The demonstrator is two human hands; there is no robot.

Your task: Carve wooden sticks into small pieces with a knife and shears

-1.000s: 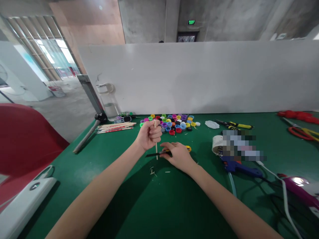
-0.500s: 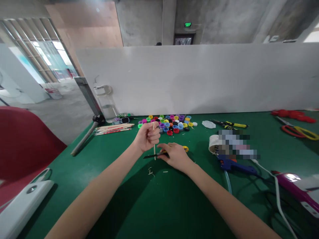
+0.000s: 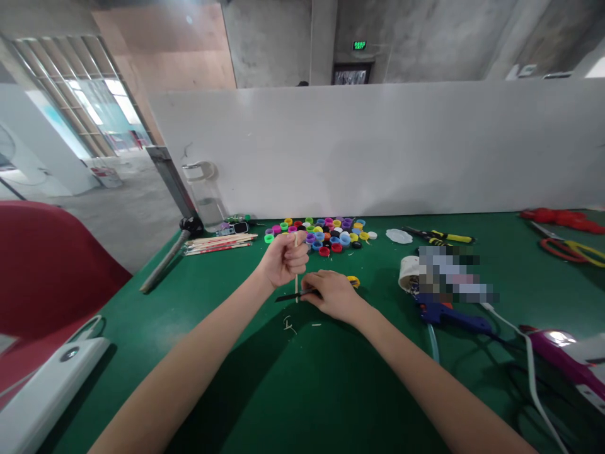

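Observation:
My left hand (image 3: 285, 260) is closed in a fist around a thin wooden stick (image 3: 297, 287), held upright. The stick's lower end shows below the fist, close to the table. My right hand (image 3: 333, 293) grips a utility knife with a dark blade (image 3: 287, 297) and a yellow handle end (image 3: 353, 282); the fingers hide its middle. The blade points left and crosses the stick near its lower end. Thin wood shavings (image 3: 288, 325) and a small pale sliver (image 3: 316, 325) lie on the green table (image 3: 283, 391) in front of my hands.
Colourful bottle caps (image 3: 336, 248) are spread behind my hands. Wooden sticks (image 3: 220, 243) lie at left, beside a clear bottle (image 3: 205, 198). At right are a blue glue gun (image 3: 454, 321), a white cup (image 3: 409, 273), pliers (image 3: 428, 236), scissors (image 3: 562, 249) and cables. A white power strip (image 3: 61, 384) lies at near left.
The view has shifted slightly, moving everything a little to the right in the picture. Both hands keep their grips, and the blade still crosses the stick near its lower end.

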